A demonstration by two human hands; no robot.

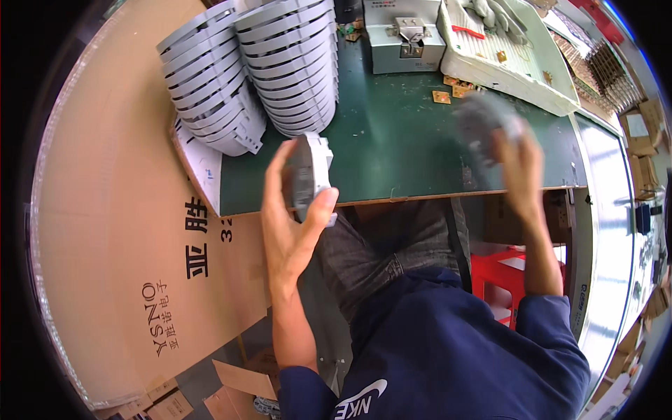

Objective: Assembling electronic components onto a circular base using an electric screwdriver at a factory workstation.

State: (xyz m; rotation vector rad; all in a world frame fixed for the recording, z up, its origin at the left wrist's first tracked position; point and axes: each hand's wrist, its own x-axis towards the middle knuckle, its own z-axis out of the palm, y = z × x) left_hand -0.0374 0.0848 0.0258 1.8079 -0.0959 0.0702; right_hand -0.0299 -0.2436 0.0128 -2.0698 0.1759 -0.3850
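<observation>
My left hand (290, 210) grips a round light grey plastic housing (309, 173) on edge, just over the near edge of the dark green table (399, 140). My right hand (518, 164) is blurred by motion and holds a second grey round part (479, 122) above the table's right side. Two leaning stacks of the same grey round housings (252, 70) stand at the back left of the table, a little beyond my left hand.
A large brown cardboard sheet (119, 210) fills the left side. A grey metal box with a latch (404, 38) and a white tray (511, 66) stand at the back. Small brown chips (442, 96) lie on the table. A red crate (500, 276) sits under it.
</observation>
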